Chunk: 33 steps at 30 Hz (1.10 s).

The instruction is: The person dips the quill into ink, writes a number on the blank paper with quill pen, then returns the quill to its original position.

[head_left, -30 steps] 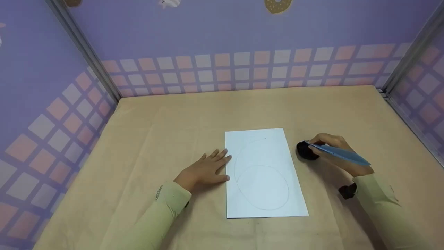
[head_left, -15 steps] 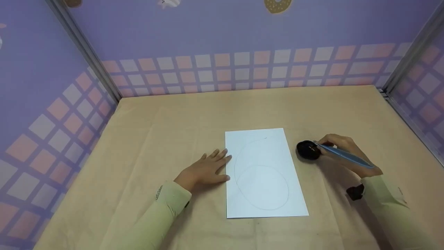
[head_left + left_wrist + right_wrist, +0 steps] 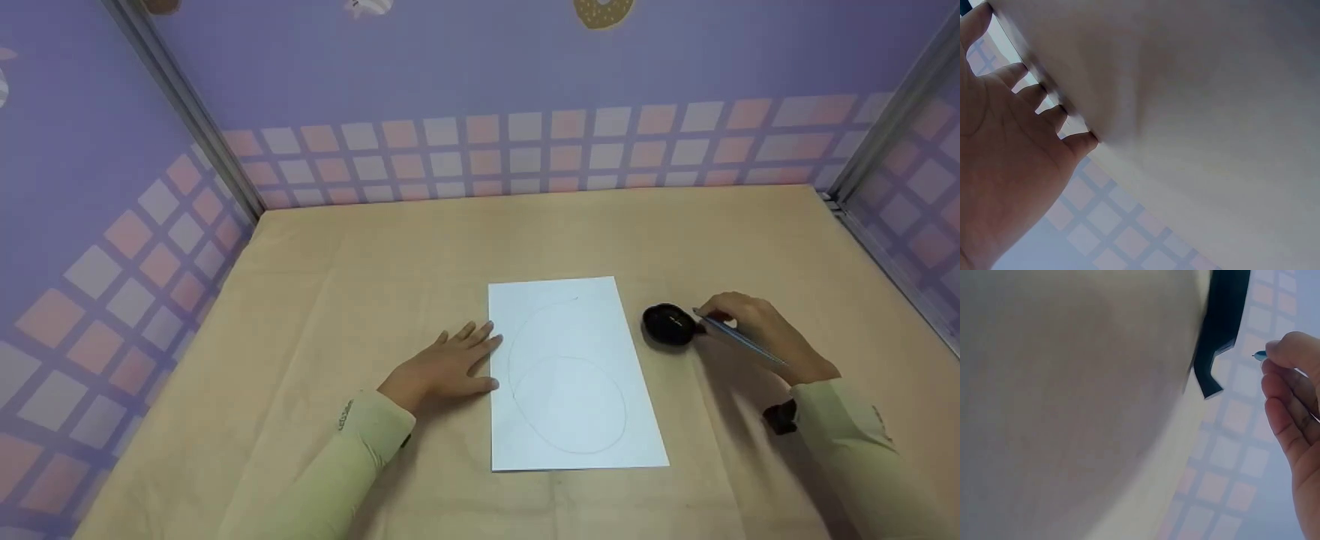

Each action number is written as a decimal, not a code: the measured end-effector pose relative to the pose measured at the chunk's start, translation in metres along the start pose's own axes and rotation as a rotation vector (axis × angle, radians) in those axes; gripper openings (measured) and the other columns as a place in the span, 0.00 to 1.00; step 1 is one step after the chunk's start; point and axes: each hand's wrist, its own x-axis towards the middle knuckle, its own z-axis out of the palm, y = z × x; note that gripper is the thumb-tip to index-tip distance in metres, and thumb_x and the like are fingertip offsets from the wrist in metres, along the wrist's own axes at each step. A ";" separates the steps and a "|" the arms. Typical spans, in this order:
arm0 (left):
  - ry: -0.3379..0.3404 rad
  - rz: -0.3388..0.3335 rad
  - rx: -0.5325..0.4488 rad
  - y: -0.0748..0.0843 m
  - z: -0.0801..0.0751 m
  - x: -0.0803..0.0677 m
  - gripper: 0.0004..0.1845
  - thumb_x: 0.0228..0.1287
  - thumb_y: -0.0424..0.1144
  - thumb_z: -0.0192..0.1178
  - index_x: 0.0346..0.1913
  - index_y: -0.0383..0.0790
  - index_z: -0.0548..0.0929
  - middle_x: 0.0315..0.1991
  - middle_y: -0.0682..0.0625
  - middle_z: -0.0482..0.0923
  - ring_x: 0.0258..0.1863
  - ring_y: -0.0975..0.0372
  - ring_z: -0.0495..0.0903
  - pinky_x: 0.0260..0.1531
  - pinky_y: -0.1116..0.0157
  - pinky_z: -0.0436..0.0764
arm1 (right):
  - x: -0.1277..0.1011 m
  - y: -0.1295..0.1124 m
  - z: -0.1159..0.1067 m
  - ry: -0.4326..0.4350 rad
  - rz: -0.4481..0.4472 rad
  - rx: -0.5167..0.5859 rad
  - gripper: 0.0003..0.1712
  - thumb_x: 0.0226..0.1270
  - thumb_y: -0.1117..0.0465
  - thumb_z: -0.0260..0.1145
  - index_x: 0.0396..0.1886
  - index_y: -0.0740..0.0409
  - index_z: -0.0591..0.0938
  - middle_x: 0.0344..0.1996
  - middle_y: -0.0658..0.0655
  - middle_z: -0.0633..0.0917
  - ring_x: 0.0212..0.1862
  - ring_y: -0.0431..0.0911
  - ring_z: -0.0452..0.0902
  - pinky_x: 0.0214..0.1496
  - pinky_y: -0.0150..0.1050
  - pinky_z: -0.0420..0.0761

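A white sheet of paper point(image 3: 559, 330) lies on the cloth-covered table, bearing a thin curved line that ends in a large loop. My left hand point(image 3: 442, 367) rests at its left edge with spread fingers, the fingertips touching the paper. To the right of the sheet stands a small black dish point(image 3: 667, 325) with a short tab at its side. My right hand point(image 3: 757, 334) is just right of the dish and pinches a slim blue pen point(image 3: 742, 341). The pen's tip point(image 3: 1260, 355) shows past the thumb in the right wrist view, apart from the dish.
A beige cloth point(image 3: 375, 255) covers the table. A purple wall point(image 3: 480, 67) with pink and white squares stands behind it, with similar panels at both sides. Metal posts point(image 3: 187, 112) mark the corners.
My right hand has moved a little right with the pen, away from above the dish, so more of the dish shows. My left hand and the paper have stayed in place.
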 end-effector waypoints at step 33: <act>0.000 -0.006 0.025 -0.001 0.002 -0.001 0.40 0.69 0.63 0.46 0.77 0.55 0.46 0.79 0.55 0.36 0.78 0.56 0.35 0.74 0.47 0.41 | -0.006 0.003 0.003 -0.185 0.075 -0.170 0.23 0.43 0.86 0.69 0.36 0.60 0.83 0.32 0.52 0.84 0.34 0.37 0.77 0.33 0.29 0.79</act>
